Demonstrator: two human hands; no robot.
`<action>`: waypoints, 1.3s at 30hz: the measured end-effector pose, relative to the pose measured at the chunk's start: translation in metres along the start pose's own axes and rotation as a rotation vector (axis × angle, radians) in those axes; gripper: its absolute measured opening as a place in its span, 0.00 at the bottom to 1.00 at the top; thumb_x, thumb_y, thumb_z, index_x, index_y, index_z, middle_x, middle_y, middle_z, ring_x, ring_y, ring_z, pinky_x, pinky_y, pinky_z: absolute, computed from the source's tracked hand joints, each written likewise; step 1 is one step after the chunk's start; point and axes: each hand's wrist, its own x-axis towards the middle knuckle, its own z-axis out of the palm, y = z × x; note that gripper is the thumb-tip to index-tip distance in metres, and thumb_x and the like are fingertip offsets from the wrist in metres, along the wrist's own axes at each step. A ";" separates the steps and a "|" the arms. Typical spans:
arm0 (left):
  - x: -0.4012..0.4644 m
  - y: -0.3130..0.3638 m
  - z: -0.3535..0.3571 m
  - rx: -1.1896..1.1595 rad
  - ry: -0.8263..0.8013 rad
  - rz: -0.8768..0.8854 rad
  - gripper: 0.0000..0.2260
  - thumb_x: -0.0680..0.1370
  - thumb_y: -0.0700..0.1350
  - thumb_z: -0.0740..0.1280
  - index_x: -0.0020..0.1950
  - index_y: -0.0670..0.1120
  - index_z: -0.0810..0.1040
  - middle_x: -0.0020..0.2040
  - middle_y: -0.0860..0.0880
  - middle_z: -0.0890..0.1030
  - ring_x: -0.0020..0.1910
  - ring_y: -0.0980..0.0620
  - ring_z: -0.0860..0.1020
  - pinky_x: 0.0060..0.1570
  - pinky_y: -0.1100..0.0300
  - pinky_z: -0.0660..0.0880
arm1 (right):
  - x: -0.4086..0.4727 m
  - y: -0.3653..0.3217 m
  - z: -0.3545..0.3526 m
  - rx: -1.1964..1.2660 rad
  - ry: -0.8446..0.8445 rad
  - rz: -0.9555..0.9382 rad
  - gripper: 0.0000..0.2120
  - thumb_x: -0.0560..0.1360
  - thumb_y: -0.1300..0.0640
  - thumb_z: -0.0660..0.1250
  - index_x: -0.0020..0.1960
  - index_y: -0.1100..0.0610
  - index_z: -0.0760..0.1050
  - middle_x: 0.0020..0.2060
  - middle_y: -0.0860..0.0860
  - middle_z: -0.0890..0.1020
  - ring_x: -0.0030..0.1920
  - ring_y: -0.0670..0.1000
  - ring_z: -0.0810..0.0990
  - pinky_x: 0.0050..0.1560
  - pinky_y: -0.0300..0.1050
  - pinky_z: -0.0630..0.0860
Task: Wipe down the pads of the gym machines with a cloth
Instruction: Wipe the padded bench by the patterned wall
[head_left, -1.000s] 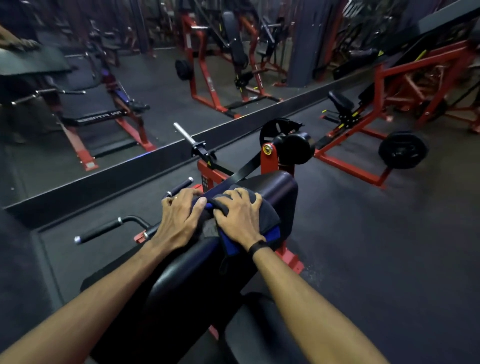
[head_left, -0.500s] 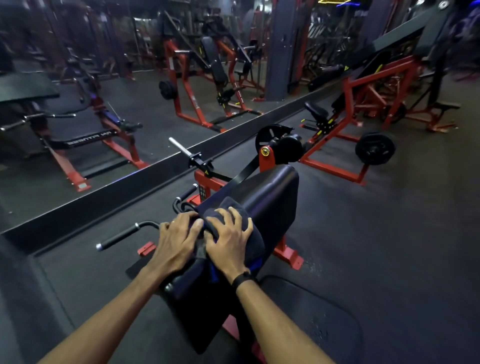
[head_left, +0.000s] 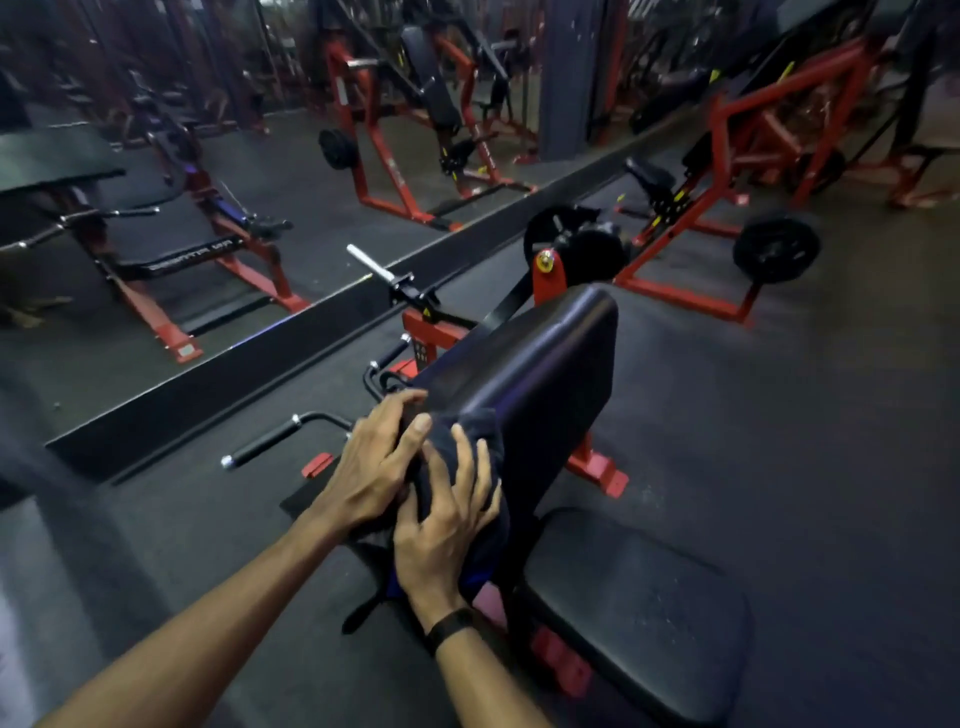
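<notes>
- Both hands on a dark cloth (head_left: 470, 499) draped over the near, lower end of a sloped black pad (head_left: 524, 374).
- Left hand (head_left: 371, 467): palm down on the cloth's left side, fingers fairly straight and slightly spread; fingertips reach the pad's left edge. Thumb lies across the cloth toward the right hand.
- Right hand (head_left: 441, 530): palm down on the cloth, fingers spread and lightly curved over it, pressing it to the pad. Cannot tell whether any fold is pinched.
- The hands touch; left thumb meets the right hand's fingers.
- Black band (head_left: 449, 626) on the right wrist.
- A blue part of the cloth shows below the right hand; a dark strip hangs down past the pad's lower edge.
- Upper part of the pad is bare, with a sheen along its top edge.
- Seat (head_left: 634, 618), black, sits low, right of the pad and nearer the viewer.
- Red frame (head_left: 595, 467) carries the pad; a black handle (head_left: 270, 444) juts left of the hands.
- Weight plate (head_left: 776, 249) on a red machine further back, right.
- Mirror (head_left: 208, 182) along the left wall, reflecting red machines.
- Floor (head_left: 779, 441) is dark matting.
</notes>
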 end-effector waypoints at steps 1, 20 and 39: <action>-0.001 -0.002 0.000 0.026 -0.017 0.017 0.33 0.78 0.71 0.50 0.72 0.50 0.70 0.68 0.51 0.76 0.66 0.52 0.74 0.67 0.44 0.70 | -0.006 -0.001 0.001 0.015 0.012 0.036 0.21 0.78 0.41 0.59 0.69 0.44 0.73 0.78 0.46 0.64 0.79 0.52 0.57 0.74 0.63 0.55; -0.003 -0.001 0.009 0.202 -0.376 0.307 0.30 0.81 0.67 0.50 0.72 0.50 0.74 0.76 0.55 0.69 0.74 0.51 0.65 0.72 0.45 0.62 | -0.064 0.040 0.022 0.235 0.121 0.441 0.32 0.80 0.34 0.54 0.78 0.49 0.63 0.79 0.51 0.62 0.78 0.54 0.61 0.74 0.47 0.58; -0.005 0.002 0.012 0.296 -0.353 0.319 0.32 0.82 0.66 0.45 0.80 0.49 0.62 0.80 0.54 0.62 0.76 0.50 0.63 0.73 0.46 0.60 | -0.003 0.059 0.006 0.068 0.188 0.238 0.24 0.81 0.47 0.58 0.76 0.49 0.66 0.71 0.58 0.71 0.63 0.59 0.70 0.64 0.50 0.63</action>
